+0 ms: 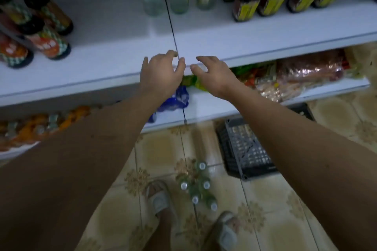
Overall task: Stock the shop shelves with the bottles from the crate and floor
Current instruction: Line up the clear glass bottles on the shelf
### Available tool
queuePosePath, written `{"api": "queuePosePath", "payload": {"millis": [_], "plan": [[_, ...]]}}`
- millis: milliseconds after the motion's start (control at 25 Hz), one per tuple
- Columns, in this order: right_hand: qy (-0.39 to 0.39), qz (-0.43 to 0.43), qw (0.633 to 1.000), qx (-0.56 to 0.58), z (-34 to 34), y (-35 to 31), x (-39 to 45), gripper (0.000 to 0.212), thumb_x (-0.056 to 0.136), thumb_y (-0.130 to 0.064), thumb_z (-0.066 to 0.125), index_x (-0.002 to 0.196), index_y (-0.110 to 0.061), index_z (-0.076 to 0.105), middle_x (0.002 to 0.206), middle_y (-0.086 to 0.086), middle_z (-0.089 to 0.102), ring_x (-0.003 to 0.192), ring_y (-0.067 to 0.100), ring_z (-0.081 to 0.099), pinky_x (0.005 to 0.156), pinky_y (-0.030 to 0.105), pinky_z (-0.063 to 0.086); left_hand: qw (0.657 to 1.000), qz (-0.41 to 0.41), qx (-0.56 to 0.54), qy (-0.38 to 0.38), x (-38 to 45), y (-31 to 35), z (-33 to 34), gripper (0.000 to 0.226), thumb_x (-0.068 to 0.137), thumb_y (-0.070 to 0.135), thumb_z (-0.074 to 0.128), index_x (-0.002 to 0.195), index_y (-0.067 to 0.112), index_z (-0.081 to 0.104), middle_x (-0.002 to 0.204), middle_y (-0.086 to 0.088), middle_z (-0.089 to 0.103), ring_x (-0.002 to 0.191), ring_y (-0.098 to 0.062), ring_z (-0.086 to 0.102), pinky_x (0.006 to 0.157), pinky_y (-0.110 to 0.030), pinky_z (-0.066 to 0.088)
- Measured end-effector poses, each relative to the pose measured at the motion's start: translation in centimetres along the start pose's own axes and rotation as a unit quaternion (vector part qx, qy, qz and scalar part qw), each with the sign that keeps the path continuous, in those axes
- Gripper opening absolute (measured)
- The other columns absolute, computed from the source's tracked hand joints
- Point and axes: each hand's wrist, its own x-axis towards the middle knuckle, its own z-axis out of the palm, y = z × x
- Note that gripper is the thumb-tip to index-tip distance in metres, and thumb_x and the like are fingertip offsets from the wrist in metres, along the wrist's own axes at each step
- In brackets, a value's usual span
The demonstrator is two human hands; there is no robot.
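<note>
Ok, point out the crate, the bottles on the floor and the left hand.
crate [244, 149], head view, its grid wall.
bottles on the floor [201, 186], head view, middle of the cluster.
left hand [161, 71], head view, its back.

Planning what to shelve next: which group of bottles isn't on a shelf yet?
The clear capped bottles standing on the floor tiles between the feet and the crate.

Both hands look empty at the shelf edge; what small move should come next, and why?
Probably reach down for one of the clear bottles on the floor: the left hand and right hand hold nothing, and the shelf has bare room.
</note>
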Motion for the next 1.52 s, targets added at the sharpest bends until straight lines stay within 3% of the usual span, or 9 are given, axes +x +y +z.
{"api": "queuePosePath", "payload": {"millis": [120, 240, 480, 720, 920, 1000, 1200, 1400, 1520], "plan": [[-0.045, -0.014, 0.999, -0.008, 3.9, 2.5, -2.5, 0.054, 0.101, -0.044, 0.042, 0.146, -0.016, 0.043, 0.153, 0.011, 0.038, 0.141, 0.030, 0.032, 0.116, 0.044, 0.027, 0.995, 0.084, 0.031, 0.053, -3.6, -1.5, 2.0, 0.035, 0.098, 0.036, 0.039, 0.105, 0.016, 0.067, 0.090, -0.004, 0.071, 0.085, -0.026, 0.062, 0.082, -0.038, 0.045], [-0.049, 0.056, 0.995, 0.062, 7.4, 4.8, -4.3, 0.057, 0.099, -0.048, 0.043, 0.148, -0.020, 0.039, 0.152, 0.008, 0.038, 0.139, 0.027, 0.034, 0.112, 0.040, 0.031, 0.999, 0.024, -0.021, 0.018, -6.6, -3.4, 5.1, 0.023, 0.097, 0.032, 0.042, 0.096, 0.018, 0.060, 0.082, -0.003, 0.064, 0.075, -0.026, 0.058, 0.059, -0.034, 0.040], [-0.124, 0.162, 0.976, 0.082, 16.8, 10.3, -9.3, 0.050, 0.097, -0.038, 0.051, 0.142, -0.017, 0.044, 0.141, 0.015, 0.048, 0.123, 0.032, 0.051, 0.103, 0.041, 0.044, 0.978, -0.080, -0.033, -0.189, -16.4, -7.9, 15.6, 0.023, 0.093, 0.020, 0.052, 0.114, 0.024, 0.058, 0.107, 0.000, 0.067, 0.092, -0.023, 0.062, 0.069, -0.030, 0.045], [-0.209, 0.204, 0.956, 0.034, 25.2, 16.3, -12.4, 0.057, 0.092, -0.030, 0.060, 0.143, -0.018, 0.037, 0.137, 0.013, 0.045, 0.117, 0.035, 0.053, 0.098, 0.044, 0.047, 0.904, -0.155, -0.012, -0.398, -23.8, -11.8, 26.6, 0.055, 0.087, 0.003, 0.055, 0.135, 0.028, 0.046, 0.129, -0.005, 0.059, 0.109, -0.026, 0.060, 0.083, -0.035, 0.051], [-0.231, 0.197, 0.953, 0.006, 31.4, 22.6, -11.7, 0.078, 0.081, -0.020, 0.073, 0.147, -0.021, 0.032, 0.141, 0.010, 0.042, 0.120, 0.034, 0.054, 0.099, 0.043, 0.047, 0.892, -0.223, -0.047, -0.390, -27.6, -15.2, 34.8, 0.066, 0.087, 0.010, 0.060, 0.145, 0.031, 0.038, 0.138, -0.006, 0.052, 0.129, -0.030, 0.046, 0.091, -0.029, 0.031], [-0.217, 0.184, 0.958, 0.033, 34.0, 24.7, -11.2, 0.080, 0.079, -0.016, 0.074, 0.147, -0.024, 0.033, 0.141, 0.009, 0.044, 0.119, 0.031, 0.054, 0.098, 0.041, 0.045, 0.884, -0.239, -0.124, -0.383, -28.9, -16.9, 37.9, 0.071, 0.084, 0.016, 0.071, 0.146, 0.026, 0.039, 0.141, -0.007, 0.050, 0.129, -0.030, 0.046, 0.096, -0.029, 0.034], [-0.140, 0.129, 0.976, 0.107, 38.8, 27.8, -11.5, 0.069, 0.081, -0.013, 0.074, 0.143, -0.025, 0.045, 0.139, 0.002, 0.049, 0.122, 0.019, 0.053, 0.097, 0.024, 0.037, 0.890, -0.249, -0.258, -0.282, -31.4, -17.8, 42.4, 0.061, 0.075, 0.026, 0.082, 0.131, 0.026, 0.058, 0.140, -0.005, 0.053, 0.127, -0.025, 0.052, 0.106, -0.040, 0.041], [-0.056, 0.138, 0.978, 0.144, 41.3, 28.4, -12.0, 0.049, 0.087, -0.017, 0.070, 0.134, -0.018, 0.055, 0.132, 0.001, 0.060, 0.121, 0.017, 0.055, 0.100, 0.024, 0.038, 0.902, -0.223, -0.295, -0.221, -31.6, -17.5, 43.7, 0.050, 0.076, 0.035, 0.080, 0.123, 0.033, 0.063, 0.130, -0.002, 0.057, 0.116, -0.023, 0.057, 0.099, -0.040, 0.047], [-0.050, 0.144, 0.972, 0.181, 41.3, 28.4, -11.8, 0.041, 0.085, -0.019, 0.072, 0.124, -0.017, 0.060, 0.122, 0.000, 0.063, 0.113, 0.016, 0.058, 0.097, 0.025, 0.042, 0.912, -0.188, -0.284, -0.227, -31.9, -17.6, 43.7, 0.046, 0.080, 0.034, 0.077, 0.124, 0.024, 0.064, 0.130, -0.006, 0.058, 0.116, -0.026, 0.058, 0.098, -0.042, 0.048]]}}
